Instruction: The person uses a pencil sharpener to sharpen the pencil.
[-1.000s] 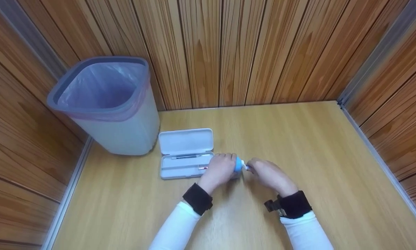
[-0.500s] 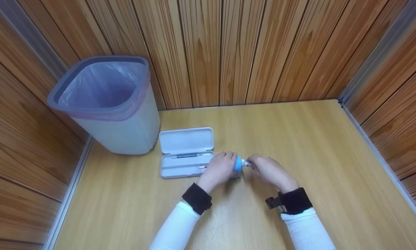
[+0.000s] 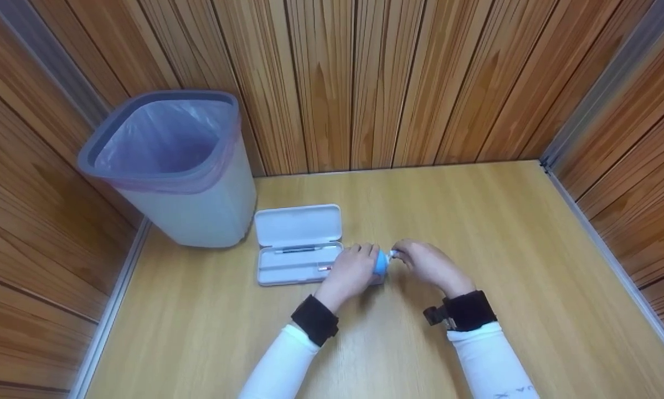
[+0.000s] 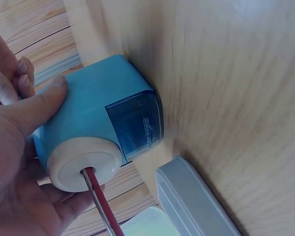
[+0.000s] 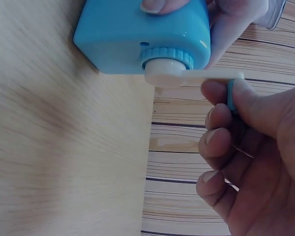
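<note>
Planks (image 3: 387,83) of dark-streaked brown wood make up the far, left and right walls, closing in a pale yellow, fine-grained table (image 3: 448,210). Grey metal strips (image 3: 608,246) trim its left and right edges. In the far left corner stands a whitish bin (image 3: 199,219) with a grey rim and a translucent liner (image 3: 160,133). Near the middle of the table lies an open grey pencil case (image 3: 282,275), lid to the far side, a pen (image 3: 304,249) in its far compartment. Just right of it sits a blue sharpener (image 4: 93,93), a red pencil (image 4: 105,204) stuck in its pale round face. Of the hands, the left hand (image 3: 354,269) grips the sharpener's body; the right hand (image 3: 426,266) pinches the blue knob (image 5: 231,96) on its white crank (image 5: 206,74) between thumb and forefinger. Soft shadows fall on the wood beneath both.
</note>
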`<state>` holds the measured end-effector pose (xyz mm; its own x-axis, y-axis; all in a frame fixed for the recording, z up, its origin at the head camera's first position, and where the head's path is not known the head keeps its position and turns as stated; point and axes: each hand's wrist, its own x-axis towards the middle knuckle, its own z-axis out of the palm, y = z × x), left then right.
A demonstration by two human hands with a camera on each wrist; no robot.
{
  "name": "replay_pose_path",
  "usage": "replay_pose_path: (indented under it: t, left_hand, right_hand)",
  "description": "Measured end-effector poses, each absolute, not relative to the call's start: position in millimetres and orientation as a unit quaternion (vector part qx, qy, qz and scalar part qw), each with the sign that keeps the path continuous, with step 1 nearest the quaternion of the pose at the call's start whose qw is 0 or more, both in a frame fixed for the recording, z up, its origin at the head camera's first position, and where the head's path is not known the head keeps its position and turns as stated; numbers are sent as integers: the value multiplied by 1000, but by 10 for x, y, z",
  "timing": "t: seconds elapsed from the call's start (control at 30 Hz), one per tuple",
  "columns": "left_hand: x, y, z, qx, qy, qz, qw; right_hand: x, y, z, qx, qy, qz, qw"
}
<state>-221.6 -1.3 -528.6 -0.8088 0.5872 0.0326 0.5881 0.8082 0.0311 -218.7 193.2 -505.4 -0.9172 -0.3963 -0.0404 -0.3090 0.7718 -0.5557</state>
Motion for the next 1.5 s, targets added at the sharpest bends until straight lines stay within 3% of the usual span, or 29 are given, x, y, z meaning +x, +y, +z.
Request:
replay_pose_path:
  t: [0.4,1.03,1.5]
  left_hand:
    - [-2204,0,-5289,-283,-958,-39,-27]
    - [-2183,-2,-5303,-276,-960,-39,-11]
    - [-2207,-11,-5287,-261,-961,-77,-45]
  right_hand:
    - [-2277,1985,-5208,-167,929,-313,106]
    - [-2422,1938,-5260,-136,926,-327,132]
    - [-2506,1915,-5328,-101,919,-345,161]
